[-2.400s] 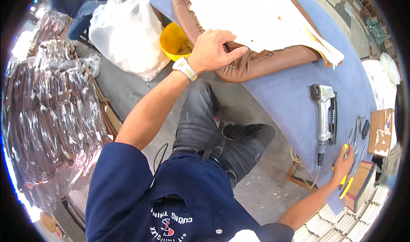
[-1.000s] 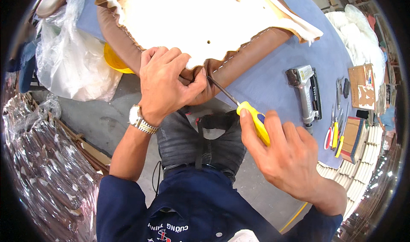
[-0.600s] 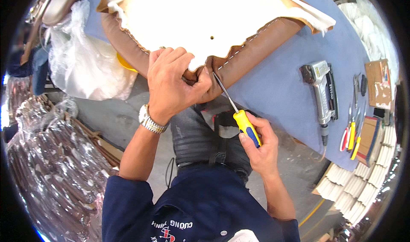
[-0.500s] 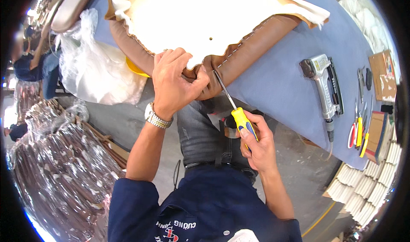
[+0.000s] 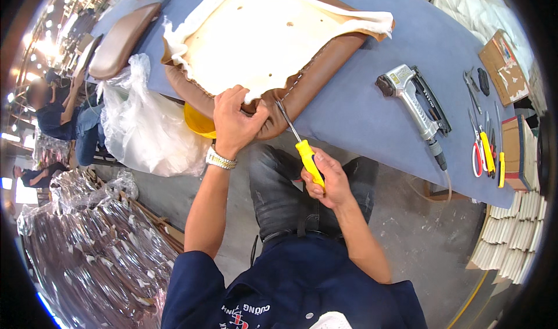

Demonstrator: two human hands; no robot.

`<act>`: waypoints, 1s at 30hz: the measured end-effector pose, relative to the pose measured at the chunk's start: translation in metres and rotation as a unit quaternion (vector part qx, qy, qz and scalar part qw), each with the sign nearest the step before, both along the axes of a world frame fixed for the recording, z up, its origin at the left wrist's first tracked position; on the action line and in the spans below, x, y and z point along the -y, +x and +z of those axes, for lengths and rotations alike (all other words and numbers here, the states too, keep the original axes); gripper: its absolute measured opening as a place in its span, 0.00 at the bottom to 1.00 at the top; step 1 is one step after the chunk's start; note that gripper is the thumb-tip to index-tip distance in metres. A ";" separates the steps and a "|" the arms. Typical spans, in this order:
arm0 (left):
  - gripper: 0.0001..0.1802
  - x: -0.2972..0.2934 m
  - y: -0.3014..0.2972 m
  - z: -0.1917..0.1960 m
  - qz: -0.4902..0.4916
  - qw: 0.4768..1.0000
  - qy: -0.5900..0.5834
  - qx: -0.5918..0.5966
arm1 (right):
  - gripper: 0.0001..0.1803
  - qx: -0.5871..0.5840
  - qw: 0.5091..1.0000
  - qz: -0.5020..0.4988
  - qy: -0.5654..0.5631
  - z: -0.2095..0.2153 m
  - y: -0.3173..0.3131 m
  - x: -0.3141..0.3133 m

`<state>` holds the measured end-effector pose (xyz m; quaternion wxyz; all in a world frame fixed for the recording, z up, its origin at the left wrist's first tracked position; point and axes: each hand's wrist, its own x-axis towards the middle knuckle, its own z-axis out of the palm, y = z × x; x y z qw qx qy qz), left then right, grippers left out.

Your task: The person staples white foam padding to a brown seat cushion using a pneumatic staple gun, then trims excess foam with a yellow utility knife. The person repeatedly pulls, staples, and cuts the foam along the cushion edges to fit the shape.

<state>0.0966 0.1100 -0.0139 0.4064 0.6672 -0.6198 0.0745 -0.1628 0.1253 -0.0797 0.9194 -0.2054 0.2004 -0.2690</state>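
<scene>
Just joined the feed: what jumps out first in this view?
The upturned brown seat cushion on the blue table, its pale underside up. The left hand grips its near corner, while the right hand drives a yellow-handled screwdriver into the seam there. A silver staple gun lies further right.

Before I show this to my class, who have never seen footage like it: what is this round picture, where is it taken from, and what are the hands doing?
There is no machine here, only a person at work. The picture comes from a wide fisheye camera worn on the head and looking down, so straight edges bend.

The left hand presses on the corner of a brown seat cushion lying underside up on a blue table. The right hand grips a yellow-handled screwdriver, its tip at the cushion's edge.

Also on the table: a grey staple gun, and red and yellow hand tools near the right end.
</scene>
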 end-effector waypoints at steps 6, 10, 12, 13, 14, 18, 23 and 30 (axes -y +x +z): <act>0.15 -0.012 0.000 0.014 -0.033 0.992 0.018 -0.117 | 0.24 0.042 0.965 -0.122 -0.230 -0.019 0.021 0.002; 0.15 -0.022 0.013 0.029 -0.093 0.972 0.102 -0.188 | 0.25 -0.125 0.901 0.036 -0.414 0.035 -0.035 0.011; 0.17 -0.017 0.015 0.051 -0.086 0.979 0.141 -0.116 | 0.24 -0.222 0.875 0.088 -0.421 0.036 -0.066 -0.002; 0.19 -0.008 0.013 0.059 -0.033 0.987 0.159 0.024 | 0.22 -0.237 0.885 0.097 -0.388 0.023 -0.081 -0.011; 0.20 0.002 0.000 0.071 0.013 0.986 0.132 0.097 | 0.22 -0.279 0.892 0.103 -0.340 0.004 -0.100 -0.022; 0.23 0.017 -0.050 0.093 0.014 0.981 0.127 0.144 | 0.24 -0.010 0.979 -0.113 0.167 -0.104 -0.155 -0.075; 0.21 0.004 -0.048 0.033 0.132 0.970 0.140 0.149 | 0.28 0.118 0.920 -0.209 0.311 -0.105 -0.174 -0.028; 0.18 0.006 -0.032 0.033 0.026 0.991 0.130 0.021 | 0.27 -0.451 0.621 -0.025 -0.641 -0.012 -0.230 -0.029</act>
